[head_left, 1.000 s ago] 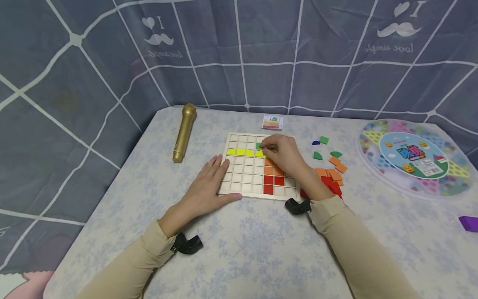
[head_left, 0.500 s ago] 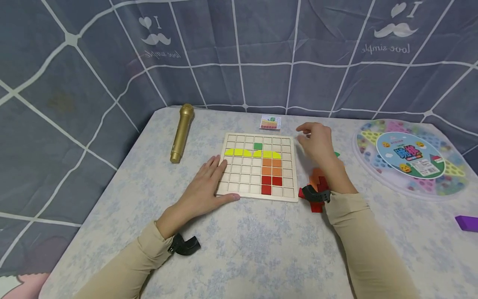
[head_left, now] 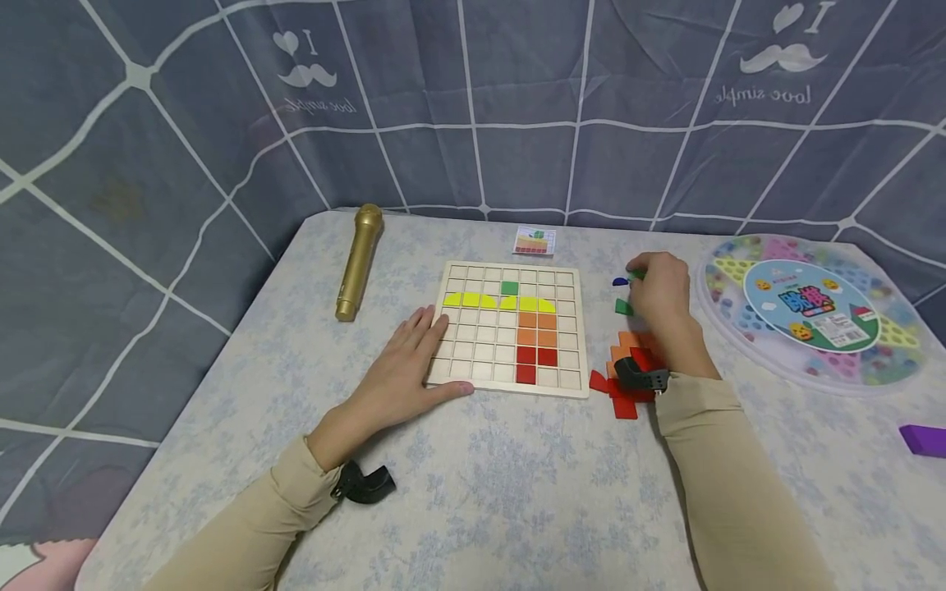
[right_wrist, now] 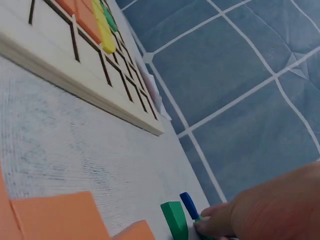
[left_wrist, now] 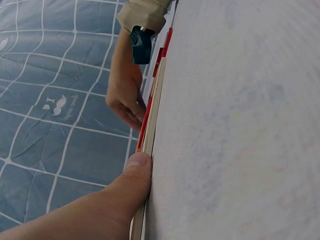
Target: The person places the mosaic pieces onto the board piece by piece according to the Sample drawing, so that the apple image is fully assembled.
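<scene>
A wooden grid board (head_left: 480,355) holds yellow, orange and red tiles plus one green square tile (head_left: 510,288). My left hand (head_left: 399,361) rests along the board's left side, fingers straight, thumb (left_wrist: 135,170) at its near edge. Right of the board, my right hand (head_left: 665,287) has its curled fingertips on a second green tile (head_left: 638,274), mostly hidden by the fingers. Beside them lie a dark blue rounded tile (head_left: 620,281) and a green curved-edge tile (head_left: 624,306). In the right wrist view, the fingers touch the green tile next to the blue one.
Orange tiles (head_left: 626,339) and red tiles (head_left: 624,408) lie loosely piled under my right wrist. A small pattern card (head_left: 534,241) is behind the board. A gold microphone (head_left: 360,263) lies left, a round clear case (head_left: 813,373) right, and a purple block (head_left: 924,440) near the right edge.
My right hand has left the green square on the board and moved right, down to the loose green tile. The left hand stays at the board.
</scene>
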Demonstrator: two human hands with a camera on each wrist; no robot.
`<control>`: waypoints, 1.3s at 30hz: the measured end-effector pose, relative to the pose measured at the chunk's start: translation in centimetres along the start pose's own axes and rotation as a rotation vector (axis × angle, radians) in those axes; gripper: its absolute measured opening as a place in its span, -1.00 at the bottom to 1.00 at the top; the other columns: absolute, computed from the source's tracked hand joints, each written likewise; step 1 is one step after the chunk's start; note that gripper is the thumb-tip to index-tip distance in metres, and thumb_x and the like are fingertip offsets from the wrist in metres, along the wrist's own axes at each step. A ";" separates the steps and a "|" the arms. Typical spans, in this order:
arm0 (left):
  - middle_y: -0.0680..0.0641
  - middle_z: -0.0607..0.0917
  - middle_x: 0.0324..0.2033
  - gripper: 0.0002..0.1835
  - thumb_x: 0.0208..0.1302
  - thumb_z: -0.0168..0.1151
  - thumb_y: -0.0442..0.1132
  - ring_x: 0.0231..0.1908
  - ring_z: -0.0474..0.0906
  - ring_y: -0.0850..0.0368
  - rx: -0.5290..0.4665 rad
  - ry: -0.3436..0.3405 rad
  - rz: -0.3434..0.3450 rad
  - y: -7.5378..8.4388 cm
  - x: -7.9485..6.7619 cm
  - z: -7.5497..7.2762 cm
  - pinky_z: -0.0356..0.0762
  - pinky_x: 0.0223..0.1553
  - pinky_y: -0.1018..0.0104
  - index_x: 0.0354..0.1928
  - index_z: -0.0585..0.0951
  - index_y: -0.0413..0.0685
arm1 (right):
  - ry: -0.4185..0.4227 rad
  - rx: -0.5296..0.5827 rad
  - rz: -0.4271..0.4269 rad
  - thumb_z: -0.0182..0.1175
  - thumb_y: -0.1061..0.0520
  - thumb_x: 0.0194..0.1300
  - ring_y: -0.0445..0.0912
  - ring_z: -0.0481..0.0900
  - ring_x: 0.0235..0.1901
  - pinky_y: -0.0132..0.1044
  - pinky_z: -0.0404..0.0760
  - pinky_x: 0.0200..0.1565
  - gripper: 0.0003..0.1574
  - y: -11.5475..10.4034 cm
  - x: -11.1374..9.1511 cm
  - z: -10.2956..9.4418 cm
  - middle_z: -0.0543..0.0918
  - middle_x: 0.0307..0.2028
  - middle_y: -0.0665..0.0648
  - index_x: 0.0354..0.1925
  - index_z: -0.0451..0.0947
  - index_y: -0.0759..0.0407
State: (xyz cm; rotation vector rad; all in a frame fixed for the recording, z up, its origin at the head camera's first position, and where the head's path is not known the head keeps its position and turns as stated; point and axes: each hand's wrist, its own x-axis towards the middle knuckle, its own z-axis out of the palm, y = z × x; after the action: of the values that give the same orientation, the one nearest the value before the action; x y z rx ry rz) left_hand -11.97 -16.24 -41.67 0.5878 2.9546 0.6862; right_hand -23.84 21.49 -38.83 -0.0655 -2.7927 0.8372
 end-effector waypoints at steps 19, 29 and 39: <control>-0.32 -0.05 0.67 0.19 0.30 0.34 0.37 0.69 -0.21 -0.21 0.004 0.015 0.015 -0.2 0.0 0.2 -0.15 0.68 -0.14 0.68 0.04 -0.21 | 0.220 0.303 -0.066 0.32 0.29 0.43 0.21 0.73 -0.05 -0.10 0.65 0.14 -0.66 -1.5 0.0 0.4 0.79 -0.07 0.36 0.14 0.72 0.28; -0.29 -0.08 0.68 0.20 0.31 0.31 0.40 0.69 -0.25 -0.17 0.002 -0.005 -0.001 -0.1 0.0 0.0 -0.19 0.69 -0.10 0.69 0.02 -0.18 | 0.109 0.322 -0.152 0.46 0.22 0.34 0.12 0.79 -0.17 -0.47 0.60 -0.16 -0.78 -5.0 -0.6 1.2 0.84 -0.17 0.30 -0.05 0.81 0.25; -0.30 -0.08 0.68 0.20 0.30 0.33 0.38 0.69 -0.25 -0.19 0.002 0.004 0.004 -0.1 0.1 0.1 -0.20 0.69 -0.11 0.69 0.02 -0.19 | -0.042 0.378 -0.186 0.42 0.29 0.37 0.16 0.79 -0.12 -0.01 0.75 0.03 -0.77 -6.6 -1.3 4.0 0.82 -0.16 0.32 -0.02 0.79 0.27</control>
State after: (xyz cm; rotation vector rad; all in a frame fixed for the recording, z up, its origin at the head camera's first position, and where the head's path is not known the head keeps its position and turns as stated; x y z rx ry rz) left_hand -12.04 -16.26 -41.78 0.5938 2.9591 0.6863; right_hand -23.32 13.71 -38.69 0.2724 -2.5741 1.3071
